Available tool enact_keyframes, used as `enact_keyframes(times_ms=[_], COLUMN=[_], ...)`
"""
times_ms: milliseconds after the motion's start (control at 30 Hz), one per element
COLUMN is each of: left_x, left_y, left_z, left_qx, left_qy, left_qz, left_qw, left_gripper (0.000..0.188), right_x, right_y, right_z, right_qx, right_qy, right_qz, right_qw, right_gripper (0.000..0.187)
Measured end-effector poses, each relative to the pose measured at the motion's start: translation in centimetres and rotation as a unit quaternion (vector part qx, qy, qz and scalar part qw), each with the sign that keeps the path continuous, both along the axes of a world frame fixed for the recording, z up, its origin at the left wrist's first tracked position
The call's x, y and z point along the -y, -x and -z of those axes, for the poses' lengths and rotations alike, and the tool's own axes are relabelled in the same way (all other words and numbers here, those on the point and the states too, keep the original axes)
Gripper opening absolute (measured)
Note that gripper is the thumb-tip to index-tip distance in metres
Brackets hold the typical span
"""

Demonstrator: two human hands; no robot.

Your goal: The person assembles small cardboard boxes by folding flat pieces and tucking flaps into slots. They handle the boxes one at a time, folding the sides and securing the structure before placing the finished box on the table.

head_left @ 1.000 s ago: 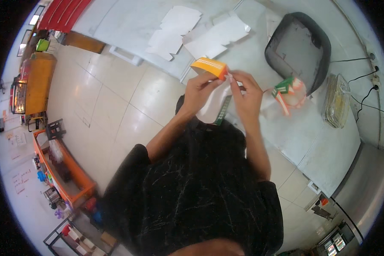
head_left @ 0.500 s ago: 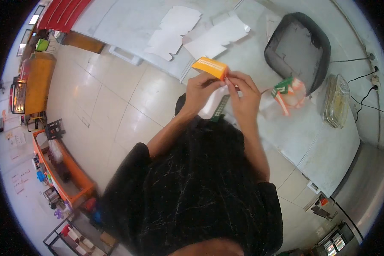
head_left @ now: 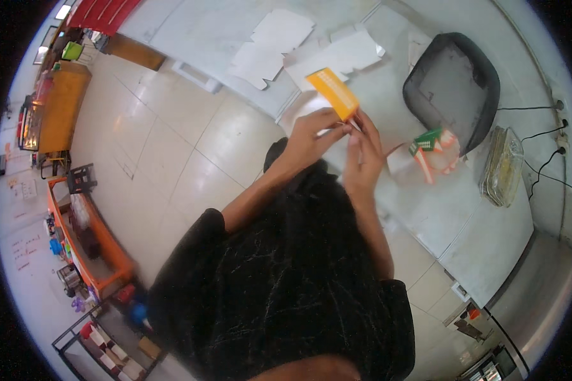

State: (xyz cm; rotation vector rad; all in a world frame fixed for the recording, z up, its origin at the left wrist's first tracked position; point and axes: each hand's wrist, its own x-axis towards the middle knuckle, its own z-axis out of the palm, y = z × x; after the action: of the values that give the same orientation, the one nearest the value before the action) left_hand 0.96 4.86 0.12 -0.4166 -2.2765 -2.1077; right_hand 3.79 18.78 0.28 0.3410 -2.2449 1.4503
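Note:
A partly folded cardboard box [head_left: 337, 95], with an orange printed panel, is held above the front edge of the table. My left hand [head_left: 314, 133] pinches its near side from the left, the thumb stretched toward the right hand. On the other side my right hand [head_left: 365, 152] grips it at the same corner, the fingertips of both hands nearly meeting. Its white inner side and lower parts are mostly hidden by the hands. To the right lies a small green, orange and white cardboard piece [head_left: 433, 152] on the table, close to my right hand.
White flat cardboard cutouts [head_left: 273, 47] lie at the table's far side. A dark grey tray or basin [head_left: 451, 92] stands at the right, beside stacked clear plastic containers [head_left: 502, 168]. Black cables [head_left: 540, 146] run along the wall. An orange cart [head_left: 98, 241] stands on the floor at left.
The cardboard box has turned in my hands and shifted slightly right. Its green-patterned and white lower panels, seen before, are now out of sight. Both hands still hold it.

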Motion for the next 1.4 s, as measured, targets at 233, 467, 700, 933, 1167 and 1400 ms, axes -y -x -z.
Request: enact_keyframes(times_ms=[233, 467, 700, 933, 1167, 1400], left_x=[0.1, 1.9, 3.9, 3.6, 3.0, 0.2], left_y=[-0.2, -0.9, -1.9, -2.8, -2.9, 1.7], left_z=[0.9, 1.2, 1.4, 1.7, -2.2, -4.5], left_qx=[-0.281, -0.263, -0.228, -0.129, -0.279, -0.046], left_qy=[0.266, 0.267, 0.076, -0.087, 0.03, 0.179], left_qz=[-0.007, 0.18, 0.213, 0.255, 0.105, 0.03], left_qw=[0.922, 0.91, 0.947, 0.954, 0.954, 0.982], left_gripper=[0.023, 0.028, 0.012, 0.012, 0.027, 0.017], right_x=[-2.9, -5.2, -5.8, -3.9, -4.4, -2.2], right_y=[0.7, 2.0, 2.1, 2.1, 1.1, 0.2], right_z=[1.0, 1.1, 1.5, 1.9, 1.7, -1.1], right_qx=[0.298, 0.399, 0.436, 0.287, 0.283, 0.216], right_qy=[0.507, 0.505, 0.403, 0.319, 0.48, 0.358], right_qz=[-0.033, -0.091, -0.066, 0.011, -0.045, 0.015], right_qw=[0.809, 0.76, 0.802, 0.903, 0.829, 0.908], right_gripper=[0.054, 0.073, 0.073, 0.054, 0.021, 0.033])
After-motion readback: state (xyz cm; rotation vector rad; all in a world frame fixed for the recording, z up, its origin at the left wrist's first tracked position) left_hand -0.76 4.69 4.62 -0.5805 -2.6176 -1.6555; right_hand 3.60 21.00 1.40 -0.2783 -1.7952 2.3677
